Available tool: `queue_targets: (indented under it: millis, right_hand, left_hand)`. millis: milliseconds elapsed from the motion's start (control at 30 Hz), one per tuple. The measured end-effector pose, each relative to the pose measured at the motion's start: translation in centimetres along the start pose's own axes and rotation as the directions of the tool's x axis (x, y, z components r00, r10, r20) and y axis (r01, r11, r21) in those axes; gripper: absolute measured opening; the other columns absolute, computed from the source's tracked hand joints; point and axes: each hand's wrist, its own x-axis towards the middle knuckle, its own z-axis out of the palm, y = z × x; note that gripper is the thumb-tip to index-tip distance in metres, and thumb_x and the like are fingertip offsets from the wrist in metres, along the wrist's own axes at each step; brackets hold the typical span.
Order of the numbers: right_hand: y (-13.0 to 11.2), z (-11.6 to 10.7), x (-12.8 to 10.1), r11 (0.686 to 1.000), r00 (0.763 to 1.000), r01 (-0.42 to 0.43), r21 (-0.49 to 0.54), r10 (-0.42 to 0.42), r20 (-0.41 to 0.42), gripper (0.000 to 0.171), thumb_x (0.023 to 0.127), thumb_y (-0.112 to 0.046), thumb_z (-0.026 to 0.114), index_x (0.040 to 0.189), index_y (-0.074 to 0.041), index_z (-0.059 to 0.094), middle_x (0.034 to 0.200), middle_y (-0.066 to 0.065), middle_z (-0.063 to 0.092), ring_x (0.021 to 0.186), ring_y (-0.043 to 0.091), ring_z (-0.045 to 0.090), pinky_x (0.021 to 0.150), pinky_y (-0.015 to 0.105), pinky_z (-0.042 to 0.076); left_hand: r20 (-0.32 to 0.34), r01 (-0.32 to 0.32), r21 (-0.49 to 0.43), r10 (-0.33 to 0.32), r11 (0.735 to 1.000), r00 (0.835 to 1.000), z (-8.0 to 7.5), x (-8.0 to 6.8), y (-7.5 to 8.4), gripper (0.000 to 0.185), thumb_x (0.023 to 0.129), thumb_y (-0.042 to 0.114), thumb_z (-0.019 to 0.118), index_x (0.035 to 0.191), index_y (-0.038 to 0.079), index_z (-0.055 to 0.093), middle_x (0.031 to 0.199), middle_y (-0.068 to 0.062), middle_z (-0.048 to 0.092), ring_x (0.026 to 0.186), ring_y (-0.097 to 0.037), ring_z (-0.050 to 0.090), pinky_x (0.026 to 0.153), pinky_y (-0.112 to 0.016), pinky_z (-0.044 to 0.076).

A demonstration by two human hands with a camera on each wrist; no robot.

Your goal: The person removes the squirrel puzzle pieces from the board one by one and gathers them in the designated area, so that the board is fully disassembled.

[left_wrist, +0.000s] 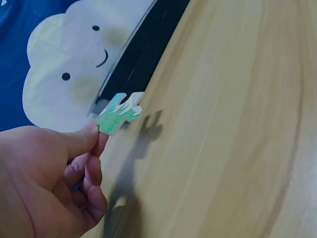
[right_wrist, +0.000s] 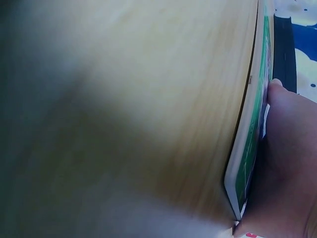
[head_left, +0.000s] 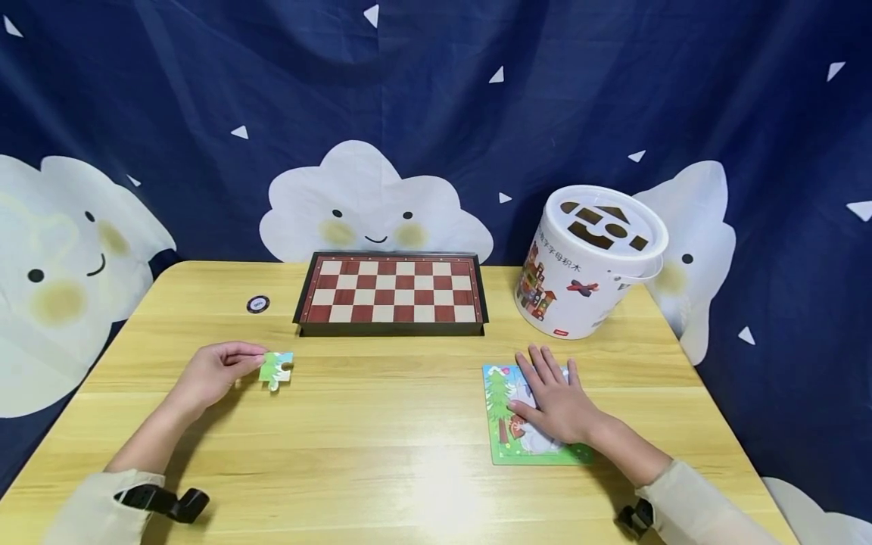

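Observation:
Between thumb and fingers, my left hand (head_left: 219, 372) pinches a jigsaw piece (head_left: 275, 369) printed in green, white and light blue. In the left wrist view the piece (left_wrist: 119, 114) is held above the wooden table, casting a shadow on it. My right hand (head_left: 560, 403) lies with spread fingers on a jigsaw puzzle board (head_left: 500, 453) at the right. A green tree and a pale animal figure show on the board; the hand hides part of the picture. From the right wrist, the board's edge (right_wrist: 242, 163) appears beside the hand (right_wrist: 292, 144).
A red-and-white checkered game board (head_left: 393, 294) with a black frame sits at the back middle. Left of it lies a round black-and-white chip (head_left: 258, 304). A white lidded bucket (head_left: 579, 280) with shape-cut holes stands behind the puzzle. A dark blue cloud-print curtain (head_left: 436, 91) hangs behind the table.

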Motion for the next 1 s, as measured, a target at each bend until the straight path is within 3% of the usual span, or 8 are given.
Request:
queue_targets:
  millis: [300, 533, 833, 1000]
  right_hand:
    - [0.1, 0.1, 0.0, 1.0, 1.0, 0.021, 0.013, -0.021, -0.021, 0.086, 0.102, -0.063, 0.044, 0.163, -0.008, 0.016, 0.168, 0.022, 0.006, 0.154, 0.043, 0.001, 0.113, 0.074, -0.003]
    - [-0.7, -0.6, -0.2, 1.0, 0.999, 0.016, 0.018, -0.015, -0.031, 0.084, 0.102, -0.056, 0.05, 0.161, -0.004, 0.021, 0.167, 0.025, 0.01, 0.153, 0.045, 0.005, 0.112, 0.075, 0.0]
    - [-0.6, -0.6, -0.1, 1.0, 1.0, 0.009, 0.004, -0.009, -0.022, 0.084, 0.102, -0.056, 0.051, 0.162, -0.005, 0.02, 0.168, 0.023, 0.008, 0.153, 0.044, 0.004, 0.112, 0.075, -0.001]
    - [-0.1, -0.2, -0.1, 0.999, 0.999, 0.033, 0.018, -0.032, -0.035, 0.085, 0.102, -0.059, 0.047, 0.162, -0.006, 0.019, 0.167, 0.024, 0.008, 0.153, 0.045, 0.003, 0.111, 0.076, -0.002]
  left_hand:
    - [-0.04, -0.039, 0.135, 0.045, 0.99, 0.998, 0.0, 0.4, -1.2, 0.028, 0.102, 0.023, 0.066, 0.113, -0.001, 0.074, 0.106, -0.014, 0.074, 0.086, -0.004, 0.06, 0.073, -0.019, 0.047]
    - [-0.076, -0.078, 0.158, 0.091, 0.984, 0.993, 0.3, 0.5, -1.5, 0.023, 0.101, 0.019, 0.066, 0.11, 0.0, 0.075, 0.105, -0.016, 0.073, 0.083, -0.004, 0.059, 0.071, -0.02, 0.047]
    - [-0.122, -0.076, 0.186, 0.1, 0.98, 0.988, 0.7, 0.2, -1.4, 0.021, 0.101, 0.017, 0.066, 0.11, 0.001, 0.076, 0.107, -0.019, 0.073, 0.09, -0.019, 0.061, 0.07, -0.021, 0.046]
    - [-0.139, -0.095, 0.178, 0.12, 0.979, 0.983, 0.8, 0.1, -1.5, 0.021, 0.1, 0.017, 0.067, 0.111, 0.001, 0.075, 0.108, -0.018, 0.073, 0.088, -0.01, 0.06, 0.07, -0.019, 0.046]
